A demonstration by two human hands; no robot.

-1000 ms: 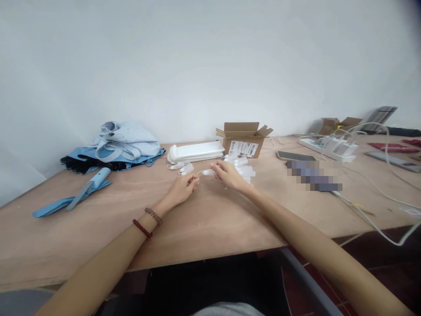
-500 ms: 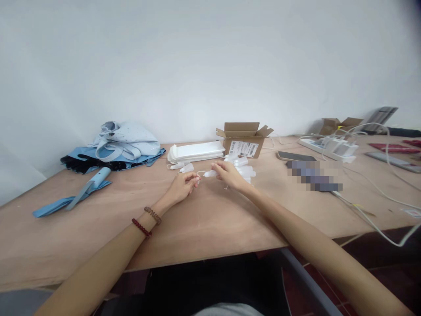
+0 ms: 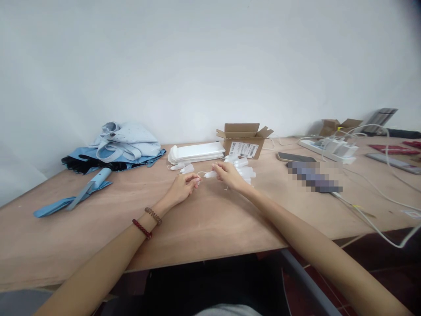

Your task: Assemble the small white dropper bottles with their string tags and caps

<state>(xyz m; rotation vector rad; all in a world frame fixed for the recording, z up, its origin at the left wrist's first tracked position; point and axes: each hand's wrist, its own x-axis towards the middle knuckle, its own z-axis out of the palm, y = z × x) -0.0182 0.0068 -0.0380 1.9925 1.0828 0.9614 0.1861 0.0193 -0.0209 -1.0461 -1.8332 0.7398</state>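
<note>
Between my hands is a small translucent bottle (image 3: 210,174), its tip pointing left and a thin strap curving from it. My right hand (image 3: 226,174) pinches this bottle. My left hand (image 3: 184,186) is closed at the strap's left end, with a small clear cap (image 3: 198,181) at its fingertips. Several similar bottles (image 3: 242,163) lie beside and behind my right hand. Two more bottles (image 3: 187,168) rest behind my left hand, near a stack of white packets (image 3: 197,151).
An open cardboard box (image 3: 244,148) stands at the back of the wooden table (image 3: 204,232). At left lie a pale blue bag (image 3: 131,140) and a blue umbrella (image 3: 100,176). At right are a phone (image 3: 296,156), a power strip (image 3: 329,150) and loose cables.
</note>
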